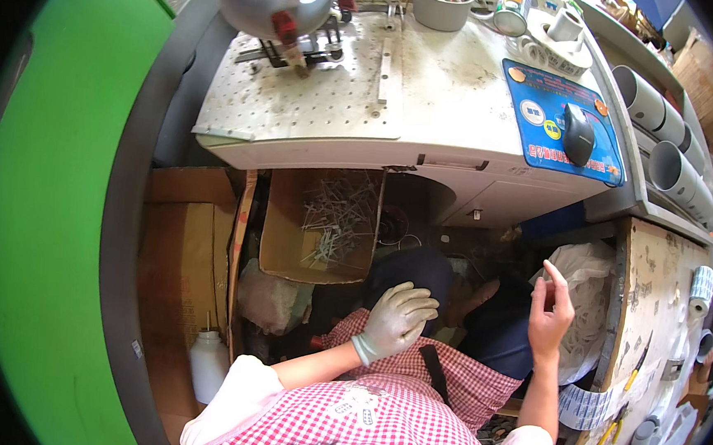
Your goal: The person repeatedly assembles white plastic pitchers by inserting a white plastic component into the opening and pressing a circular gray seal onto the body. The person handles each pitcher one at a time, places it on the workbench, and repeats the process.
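My left hand (398, 318), in a pale glove, lies palm down over my dark-trousered knee, fingers loosely extended and holding nothing I can see. My bare right hand (552, 312) is raised above my other leg, with fingers bent upward and apart, nothing visible in them. Beyond my left hand, a cardboard box (280, 234) holds many thin grey metal pieces (339, 217). Up on the white worktable (457, 89), a round grey metal vessel (274, 3) sits in a fixture with red-handled clamps (285, 31).
A blue mouse pad (539, 91) bears a black mouse (577, 135). Grey cylinders (676, 172) lie on a rack at the right. A side bench (650, 259) carries yellow-handled tools and a label roll (583, 409). A white bottle (209, 368) stands by the green panel (52, 201).
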A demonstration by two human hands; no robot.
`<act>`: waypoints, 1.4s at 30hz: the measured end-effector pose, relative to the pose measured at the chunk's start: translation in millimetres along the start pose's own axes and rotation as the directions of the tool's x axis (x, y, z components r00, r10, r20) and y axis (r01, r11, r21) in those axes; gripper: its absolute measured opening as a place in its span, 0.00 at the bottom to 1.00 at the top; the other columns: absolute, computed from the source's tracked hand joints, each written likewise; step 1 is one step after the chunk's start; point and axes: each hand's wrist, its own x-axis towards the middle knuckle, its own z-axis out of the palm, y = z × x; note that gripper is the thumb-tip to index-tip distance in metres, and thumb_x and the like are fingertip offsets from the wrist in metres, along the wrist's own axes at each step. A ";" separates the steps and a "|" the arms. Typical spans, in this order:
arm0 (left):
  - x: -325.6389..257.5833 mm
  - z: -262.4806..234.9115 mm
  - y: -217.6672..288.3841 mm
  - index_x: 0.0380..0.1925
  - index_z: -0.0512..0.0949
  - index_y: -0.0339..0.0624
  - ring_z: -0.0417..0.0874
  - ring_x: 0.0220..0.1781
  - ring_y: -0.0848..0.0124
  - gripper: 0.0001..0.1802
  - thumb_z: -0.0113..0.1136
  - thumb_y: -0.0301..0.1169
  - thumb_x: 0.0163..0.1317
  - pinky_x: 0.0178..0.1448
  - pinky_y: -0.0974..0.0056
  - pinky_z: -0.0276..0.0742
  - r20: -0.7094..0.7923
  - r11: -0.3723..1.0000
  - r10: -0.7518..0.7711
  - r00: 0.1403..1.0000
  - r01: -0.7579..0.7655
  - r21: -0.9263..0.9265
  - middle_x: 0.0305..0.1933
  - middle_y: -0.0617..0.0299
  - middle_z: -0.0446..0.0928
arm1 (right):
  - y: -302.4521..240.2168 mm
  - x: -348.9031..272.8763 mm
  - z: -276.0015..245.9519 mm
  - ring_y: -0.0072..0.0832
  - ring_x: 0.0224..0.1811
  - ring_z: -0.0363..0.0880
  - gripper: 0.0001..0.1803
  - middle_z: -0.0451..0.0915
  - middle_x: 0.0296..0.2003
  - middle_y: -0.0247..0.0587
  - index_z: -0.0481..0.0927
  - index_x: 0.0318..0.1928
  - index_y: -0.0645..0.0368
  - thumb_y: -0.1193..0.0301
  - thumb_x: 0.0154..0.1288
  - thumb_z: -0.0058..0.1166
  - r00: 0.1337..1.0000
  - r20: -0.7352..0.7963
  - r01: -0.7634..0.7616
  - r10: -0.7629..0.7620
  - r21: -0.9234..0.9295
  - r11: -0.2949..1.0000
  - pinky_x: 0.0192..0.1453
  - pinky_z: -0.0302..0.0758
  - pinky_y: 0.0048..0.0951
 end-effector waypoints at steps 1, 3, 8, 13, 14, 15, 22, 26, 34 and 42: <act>-1.0 -2.9 2.5 0.42 0.87 0.44 0.81 0.64 0.59 0.11 0.64 0.27 0.59 0.73 0.46 0.72 -0.029 1.000 0.027 0.999 -0.027 0.000 0.54 0.60 0.86 | -7.3 -10.1 4.1 0.15 0.25 0.69 0.17 0.78 0.26 0.29 0.84 0.61 0.57 0.77 0.74 0.60 0.998 -0.051 -0.039 0.043 0.087 0.995 0.31 0.68 0.21; -3.2 -9.0 8.6 0.41 0.86 0.43 0.82 0.63 0.58 0.10 0.64 0.25 0.59 0.72 0.46 0.73 -0.073 0.998 0.016 0.997 -0.020 -0.065 0.53 0.59 0.86 | -11.5 -21.8 8.0 0.13 0.25 0.69 0.17 0.77 0.26 0.27 0.84 0.62 0.55 0.75 0.76 0.59 0.987 -0.056 -0.142 0.148 0.104 0.984 0.31 0.66 0.20; -40.5 -44.8 8.6 0.38 0.86 0.41 0.85 0.58 0.55 0.10 0.61 0.18 0.58 0.71 0.49 0.74 -0.342 0.978 -0.183 0.922 0.134 -0.163 0.48 0.56 0.86 | -11.0 -59.3 13.4 0.13 0.27 0.70 0.15 0.76 0.26 0.28 0.84 0.61 0.56 0.73 0.78 0.58 0.990 -0.047 -0.127 0.131 0.087 0.988 0.32 0.67 0.19; -169.4 -123.1 -32.7 0.48 0.82 0.35 0.84 0.56 0.56 0.12 0.56 0.19 0.67 0.64 0.58 0.77 -0.719 0.795 -0.388 0.576 0.604 0.054 0.50 0.50 0.83 | -6.6 -96.1 31.0 0.19 0.27 0.73 0.14 0.78 0.28 0.32 0.85 0.59 0.57 0.72 0.77 0.58 0.997 0.074 0.019 -0.013 -0.074 0.997 0.34 0.72 0.23; -205.2 -145.0 -41.2 0.46 0.83 0.41 0.81 0.54 0.49 0.13 0.54 0.25 0.64 0.63 0.50 0.74 -0.754 0.711 -0.359 0.550 0.684 0.161 0.49 0.49 0.83 | -4.8 -99.5 31.9 0.21 0.28 0.76 0.13 0.81 0.30 0.34 0.86 0.58 0.58 0.73 0.77 0.59 0.992 0.114 0.072 -0.056 -0.145 0.987 0.35 0.75 0.25; -238.7 -167.6 -46.4 0.48 0.82 0.42 0.80 0.57 0.49 0.15 0.55 0.25 0.62 0.65 0.49 0.73 -0.787 0.552 -0.344 0.512 0.788 0.272 0.51 0.49 0.82 | -4.6 -100.5 34.8 0.22 0.30 0.80 0.13 0.85 0.34 0.37 0.87 0.57 0.58 0.73 0.77 0.59 0.991 0.117 0.076 -0.064 -0.100 0.992 0.36 0.77 0.25; -390.0 -239.4 -56.4 0.70 0.74 0.53 0.65 0.78 0.45 0.36 0.69 0.48 0.61 0.81 0.48 0.62 -0.669 -0.267 -0.718 0.194 0.810 0.522 0.76 0.46 0.67 | -2.2 -97.8 39.5 0.32 0.42 0.89 0.12 0.90 0.45 0.44 0.88 0.54 0.59 0.72 0.76 0.59 0.988 0.143 0.099 -0.066 -0.239 0.966 0.48 0.82 0.29; -379.5 -258.9 -122.5 0.73 0.71 0.61 0.68 0.79 0.55 0.39 0.63 0.60 0.64 0.78 0.47 0.68 -0.367 -0.327 -0.920 -0.135 0.780 0.533 0.79 0.55 0.67 | -8.1 -94.8 37.2 0.36 0.46 0.90 0.11 0.90 0.46 0.46 0.88 0.53 0.59 0.74 0.74 0.59 0.963 0.193 0.223 -0.186 -0.191 0.956 0.51 0.83 0.31; -271.3 -283.5 -59.1 0.43 0.89 0.45 0.86 0.53 0.44 0.24 0.74 0.52 0.57 0.57 0.45 0.82 -0.333 -0.010 -0.906 0.262 0.772 0.635 0.54 0.51 0.87 | 8.8 -138.4 -47.6 0.21 0.35 0.83 0.09 0.87 0.35 0.37 0.88 0.51 0.60 0.74 0.75 0.59 0.927 -0.124 -0.335 0.354 0.150 0.930 0.41 0.78 0.23; -45.5 -298.0 113.5 0.31 0.74 0.41 0.83 0.58 0.38 0.24 0.81 0.37 0.40 0.69 0.33 0.70 0.305 0.949 -0.024 0.952 -0.074 0.308 0.60 0.40 0.82 | -84.7 -116.8 -11.1 0.31 0.50 0.83 0.19 0.84 0.50 0.41 0.81 0.62 0.57 0.62 0.78 0.57 0.977 0.195 -0.188 0.087 0.593 0.783 0.59 0.80 0.32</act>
